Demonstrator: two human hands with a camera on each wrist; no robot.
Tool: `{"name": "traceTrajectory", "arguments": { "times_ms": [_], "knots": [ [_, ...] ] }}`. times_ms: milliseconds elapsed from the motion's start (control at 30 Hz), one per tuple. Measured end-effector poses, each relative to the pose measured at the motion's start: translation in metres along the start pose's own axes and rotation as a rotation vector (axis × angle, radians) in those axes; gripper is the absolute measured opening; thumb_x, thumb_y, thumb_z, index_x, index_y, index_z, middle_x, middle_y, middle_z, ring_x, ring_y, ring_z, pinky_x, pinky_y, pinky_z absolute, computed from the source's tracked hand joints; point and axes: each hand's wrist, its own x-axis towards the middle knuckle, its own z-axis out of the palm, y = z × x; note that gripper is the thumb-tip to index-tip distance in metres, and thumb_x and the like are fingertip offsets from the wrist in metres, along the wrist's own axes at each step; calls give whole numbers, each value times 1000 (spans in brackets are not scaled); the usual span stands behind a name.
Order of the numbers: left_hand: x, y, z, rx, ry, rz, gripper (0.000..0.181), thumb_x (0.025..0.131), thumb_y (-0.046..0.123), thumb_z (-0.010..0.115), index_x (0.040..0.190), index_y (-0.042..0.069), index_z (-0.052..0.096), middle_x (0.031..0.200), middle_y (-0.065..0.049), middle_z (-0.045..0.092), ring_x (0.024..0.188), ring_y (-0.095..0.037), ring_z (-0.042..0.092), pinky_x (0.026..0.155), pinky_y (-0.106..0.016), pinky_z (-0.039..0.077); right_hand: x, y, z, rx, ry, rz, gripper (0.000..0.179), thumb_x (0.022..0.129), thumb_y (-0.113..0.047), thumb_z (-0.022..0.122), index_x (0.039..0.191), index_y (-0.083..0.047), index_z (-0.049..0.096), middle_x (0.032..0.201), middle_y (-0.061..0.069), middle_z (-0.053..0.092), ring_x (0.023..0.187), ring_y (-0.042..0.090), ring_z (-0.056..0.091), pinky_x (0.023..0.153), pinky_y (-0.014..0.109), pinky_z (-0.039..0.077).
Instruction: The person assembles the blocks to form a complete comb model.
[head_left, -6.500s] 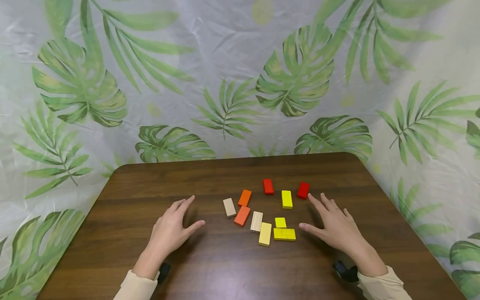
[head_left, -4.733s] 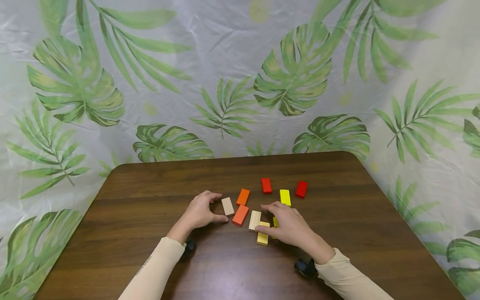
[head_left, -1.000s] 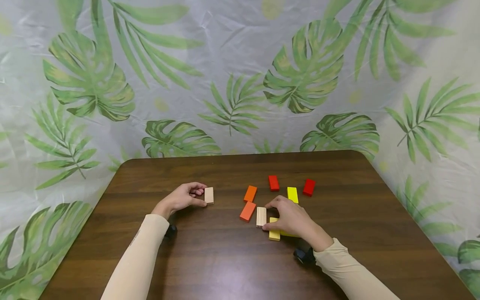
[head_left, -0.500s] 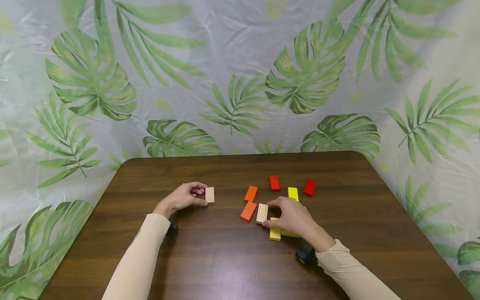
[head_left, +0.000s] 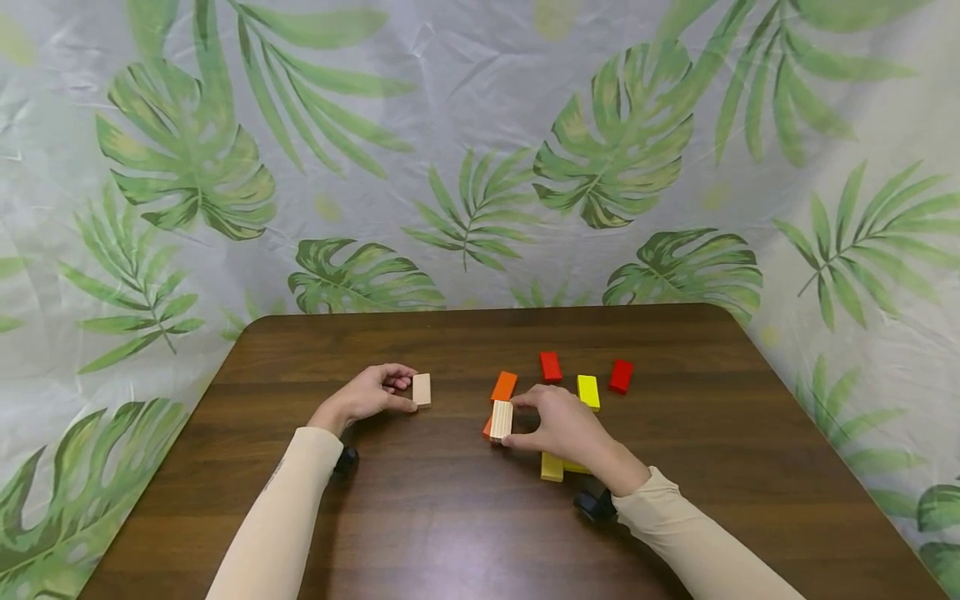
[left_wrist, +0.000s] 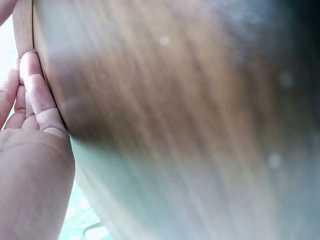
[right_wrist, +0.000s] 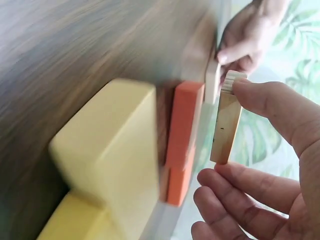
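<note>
On the left part of the table, a pale wooden block [head_left: 422,390] lies flat, and my left hand [head_left: 367,392] pinches its left side between thumb and fingers. My right hand [head_left: 566,425] holds a striped-grain wooden block [head_left: 501,421] between thumb and fingertips. That block hangs over a red-orange block [head_left: 487,428], covering most of it in the head view. The right wrist view shows the held block [right_wrist: 226,125] raised clear of the table, with the red-orange block [right_wrist: 184,120] beneath. In the left wrist view, fingers [left_wrist: 42,102] touch the pale block [left_wrist: 23,27].
An orange block [head_left: 504,385] lies just behind the red-orange one. Two red blocks [head_left: 551,367] and a yellow block [head_left: 588,392] lie farther back. A light yellow block [head_left: 552,467] and another yellow block [head_left: 577,467] are partly hidden by my right hand. A leaf-print cloth [head_left: 480,167] hangs behind the table.
My right hand has lifted the striped wooden block and moved it left, over the red-orange block. Earlier, my left hand brought the pale block left; it has stayed there for the last second.
</note>
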Motion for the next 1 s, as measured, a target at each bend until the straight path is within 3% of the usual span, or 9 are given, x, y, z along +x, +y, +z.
{"name": "traceTrajectory", "arguments": {
  "times_ms": [100, 333, 600, 1000],
  "knots": [
    [1, 0, 1, 1, 2, -2, 59, 90, 10, 87, 142, -1, 64, 127, -14, 65, 116, -26, 59, 98, -30, 47, 6, -8, 3, -6, -1, -25, 55, 82, -42, 94, 125, -10, 80, 115, 6, 77, 97, 19, 70, 85, 40, 60],
    [3, 0, 0, -8, 8, -12, 58, 91, 15, 87, 142, 1, 65, 125, -12, 66, 115, -24, 60, 98, -29, 48, 17, -27, 12, -16, -15, -30, 57, 81, -44, 94, 126, -12, 80, 122, 5, 77, 103, 22, 71, 77, 40, 60],
    [1, 2, 1, -2, 13, -20, 54, 94, 17, 85, 141, 1, 65, 121, -9, 66, 112, -22, 59, 96, -29, 49, 31, -41, 23, -4, -37, -99, 52, 82, -43, 93, 121, -12, 81, 112, 5, 77, 90, 18, 69, 73, 43, 60],
    [2, 0, 2, 20, 7, 6, 55, 94, 18, 84, 142, -1, 64, 123, -13, 66, 115, -25, 60, 95, -28, 48, 47, -54, 36, -37, -80, -130, 54, 84, -41, 92, 127, -11, 80, 114, 7, 77, 100, 24, 73, 82, 47, 64]
  ]
}}
